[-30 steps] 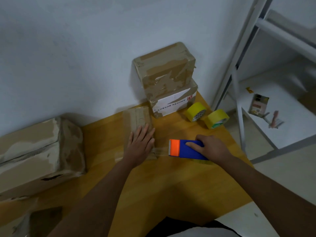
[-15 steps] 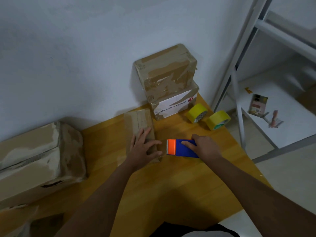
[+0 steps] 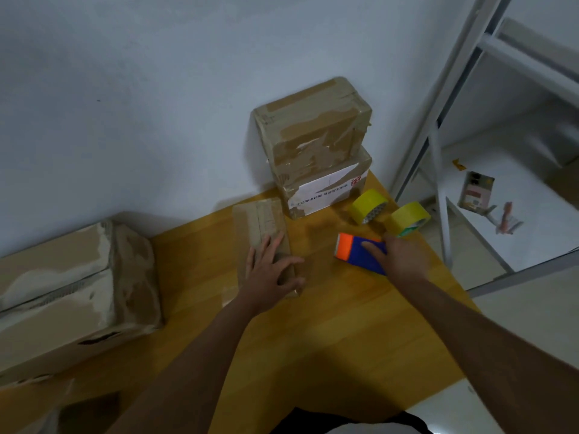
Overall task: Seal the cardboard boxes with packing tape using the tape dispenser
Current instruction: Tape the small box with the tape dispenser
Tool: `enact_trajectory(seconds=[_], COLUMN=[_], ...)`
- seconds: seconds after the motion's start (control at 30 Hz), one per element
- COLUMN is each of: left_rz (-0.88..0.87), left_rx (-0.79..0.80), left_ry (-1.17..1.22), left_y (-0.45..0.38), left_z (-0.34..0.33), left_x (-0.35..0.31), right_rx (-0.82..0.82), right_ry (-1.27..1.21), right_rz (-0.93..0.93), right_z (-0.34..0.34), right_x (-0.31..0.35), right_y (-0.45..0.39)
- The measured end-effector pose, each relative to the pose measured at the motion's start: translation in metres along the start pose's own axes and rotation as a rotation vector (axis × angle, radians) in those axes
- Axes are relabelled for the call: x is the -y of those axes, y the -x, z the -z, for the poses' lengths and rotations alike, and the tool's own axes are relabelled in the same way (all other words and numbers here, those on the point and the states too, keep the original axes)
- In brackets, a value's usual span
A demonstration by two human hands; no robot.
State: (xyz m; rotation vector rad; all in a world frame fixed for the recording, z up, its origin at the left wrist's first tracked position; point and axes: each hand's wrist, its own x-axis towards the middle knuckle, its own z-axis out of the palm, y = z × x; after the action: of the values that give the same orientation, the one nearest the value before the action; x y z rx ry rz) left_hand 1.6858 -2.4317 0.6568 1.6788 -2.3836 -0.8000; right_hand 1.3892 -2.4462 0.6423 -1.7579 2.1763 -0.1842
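The right hand (image 3: 402, 260) is gripping the blue and orange tape dispenser (image 3: 357, 252) and has pulled it away to the right of the small flat box (image 3: 263, 236), so this strip seems finished. The left hand (image 3: 269, 274), fingers spread, is still pressing the box on the desk (image 3: 329, 339).

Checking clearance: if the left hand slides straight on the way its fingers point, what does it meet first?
The left hand lies flat on the small flat box, fingers pointing up along it toward the wall. Straight on looks free along the box top, then the wall; the stacked boxes seem just right of that line, though depth is unclear.
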Motion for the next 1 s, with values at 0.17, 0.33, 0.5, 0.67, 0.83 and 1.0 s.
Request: enact_trajectory(seconds=[0.17,0.33,0.5,0.67,0.83,1.0], left_rz=[-0.005,0.006,0.061,0.168,0.162,0.126], left_rx=[0.006,-0.007,-0.053,-0.003,0.011,0.007], left_ry=[-0.002,0.005,0.029,0.21,0.318,0.253], left_y=[-0.002,-0.003,0.01,0.008,0.01,0.011], left_z=[0.003,0.004,-0.003,0.01,0.017,0.015], left_x=[-0.004,-0.002,-0.008,-0.008,0.002,0.007], right_rx=[-0.104,-0.074,0.024,-0.073,0.539,0.447], right_ry=[0.076,0.183,0.181,-0.22,-1.139,-1.178], right_rz=[0.18,0.187,0.189,0.204,-0.258,-0.239], right_z=[-0.035,-0.065,-0.072,-0.053,-0.05,-0.047], right_x=[0.006,0.004,0.001,0.033,0.089,0.092], right_y=[0.021,0.038,0.051,0.052,0.06,0.07])
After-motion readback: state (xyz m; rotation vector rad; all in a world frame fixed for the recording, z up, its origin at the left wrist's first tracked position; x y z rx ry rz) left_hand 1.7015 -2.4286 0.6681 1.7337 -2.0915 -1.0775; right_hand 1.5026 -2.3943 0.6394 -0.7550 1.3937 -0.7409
